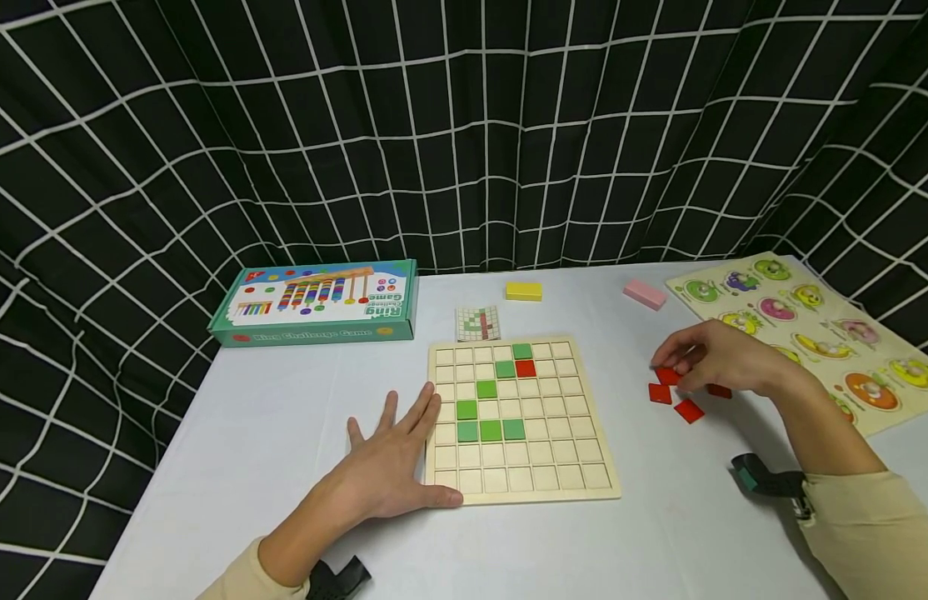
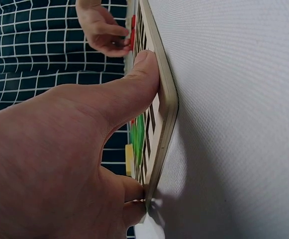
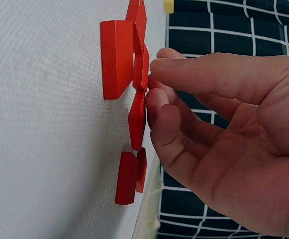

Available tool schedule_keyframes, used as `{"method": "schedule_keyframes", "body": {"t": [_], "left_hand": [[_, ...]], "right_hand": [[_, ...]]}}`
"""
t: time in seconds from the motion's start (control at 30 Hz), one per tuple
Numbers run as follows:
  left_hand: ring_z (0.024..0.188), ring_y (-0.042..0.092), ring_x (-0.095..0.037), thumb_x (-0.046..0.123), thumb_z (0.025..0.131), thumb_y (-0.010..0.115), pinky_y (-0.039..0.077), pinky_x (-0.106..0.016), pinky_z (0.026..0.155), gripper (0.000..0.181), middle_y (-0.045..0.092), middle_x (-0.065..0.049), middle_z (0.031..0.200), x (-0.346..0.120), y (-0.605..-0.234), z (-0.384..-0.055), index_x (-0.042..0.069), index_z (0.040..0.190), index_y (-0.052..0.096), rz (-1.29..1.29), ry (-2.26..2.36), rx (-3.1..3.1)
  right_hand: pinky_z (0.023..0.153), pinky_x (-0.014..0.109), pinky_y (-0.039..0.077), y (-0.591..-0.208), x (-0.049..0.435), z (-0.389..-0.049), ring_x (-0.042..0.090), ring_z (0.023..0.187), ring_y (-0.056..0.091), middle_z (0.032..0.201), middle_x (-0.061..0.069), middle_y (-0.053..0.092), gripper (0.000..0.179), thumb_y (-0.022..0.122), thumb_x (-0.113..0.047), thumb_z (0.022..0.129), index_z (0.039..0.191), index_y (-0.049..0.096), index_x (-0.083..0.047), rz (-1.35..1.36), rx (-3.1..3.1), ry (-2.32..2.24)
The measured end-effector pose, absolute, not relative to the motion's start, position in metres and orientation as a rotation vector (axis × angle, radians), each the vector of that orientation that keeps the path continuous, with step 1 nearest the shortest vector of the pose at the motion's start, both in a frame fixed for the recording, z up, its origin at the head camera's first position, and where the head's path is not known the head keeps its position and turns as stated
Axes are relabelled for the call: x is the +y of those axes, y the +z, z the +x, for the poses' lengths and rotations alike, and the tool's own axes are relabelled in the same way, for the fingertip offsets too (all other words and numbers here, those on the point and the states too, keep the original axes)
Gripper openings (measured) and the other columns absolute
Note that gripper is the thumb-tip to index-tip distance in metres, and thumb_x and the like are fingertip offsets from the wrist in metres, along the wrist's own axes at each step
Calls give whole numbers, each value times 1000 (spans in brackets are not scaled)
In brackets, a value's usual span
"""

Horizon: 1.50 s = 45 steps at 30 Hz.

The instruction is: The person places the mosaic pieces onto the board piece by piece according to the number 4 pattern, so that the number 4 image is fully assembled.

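My left hand (image 1: 385, 471) lies spread at the left side of a square wooden grid board (image 1: 542, 482), with the thumb (image 2: 143, 74) on its near left corner and fingertips at its left edge. Several green tiles (image 1: 491, 430) and one red tile (image 1: 525, 368) sit in the board's squares. To the right of the board, my right hand (image 1: 722, 358) reaches down over a loose group of red square tiles (image 1: 689, 411). In the right wrist view its bent fingers (image 3: 184, 69) come right up to the red tiles (image 3: 117, 59), which lie on the table; thumb and index tips stand apart.
A small pattern card (image 1: 477, 323) lies beyond the board. Behind it are a yellow block (image 1: 524, 292) and a pink block (image 1: 645, 294). A Ring Challenge Game box (image 1: 314, 304) stands at the back left; a fruit picture board (image 1: 816, 325) lies at the right. Grid-patterned curtains border the table.
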<state>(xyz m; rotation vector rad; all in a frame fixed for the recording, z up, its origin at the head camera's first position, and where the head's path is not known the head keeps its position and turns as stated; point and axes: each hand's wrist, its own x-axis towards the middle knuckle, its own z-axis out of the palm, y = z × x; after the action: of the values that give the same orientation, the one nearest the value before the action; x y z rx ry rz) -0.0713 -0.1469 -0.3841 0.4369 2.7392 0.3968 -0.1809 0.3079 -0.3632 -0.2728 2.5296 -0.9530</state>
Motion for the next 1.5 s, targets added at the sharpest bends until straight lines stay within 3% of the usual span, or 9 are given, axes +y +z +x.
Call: {"method": "schedule_keyframes", "body": {"t": [0.37, 0.7, 1.1, 1.5], "left_hand": [[160, 8, -48, 76, 75, 77, 11, -92, 104, 126, 3, 7, 177, -147, -383, -71, 19, 169, 15, 431, 388, 2736], [160, 10, -48, 78, 75, 75, 13, -92, 103, 126, 4, 7, 177, -147, -382, -68, 18, 169, 16, 446, 384, 2740], [159, 13, -50, 78, 75, 75, 17, -92, 101, 126, 5, 5, 177, -147, -383, -70, 17, 169, 17, 461, 347, 2754], [159, 12, -49, 78, 75, 76, 16, -92, 102, 126, 5, 6, 177, -147, -383, -70, 18, 169, 17, 453, 361, 2748]], "right_hand": [[66, 25, 51, -367, 303, -182, 21, 87, 55, 95, 8, 65, 41, 83, 2, 74, 114, 74, 2, -263, 2589, -893], [63, 25, 48, -370, 303, -183, 19, 83, 56, 89, 6, 66, 36, 84, -1, 76, 111, 76, 0, -290, 2655, -846], [63, 33, 54, -361, 293, -179, 22, 84, 61, 97, 7, 74, 34, 80, -10, 86, 119, 76, -3, -233, 2634, -874], [63, 32, 54, -355, 278, -180, 23, 88, 61, 103, 9, 74, 36, 84, -16, 86, 119, 78, -5, -249, 2686, -894]]}}
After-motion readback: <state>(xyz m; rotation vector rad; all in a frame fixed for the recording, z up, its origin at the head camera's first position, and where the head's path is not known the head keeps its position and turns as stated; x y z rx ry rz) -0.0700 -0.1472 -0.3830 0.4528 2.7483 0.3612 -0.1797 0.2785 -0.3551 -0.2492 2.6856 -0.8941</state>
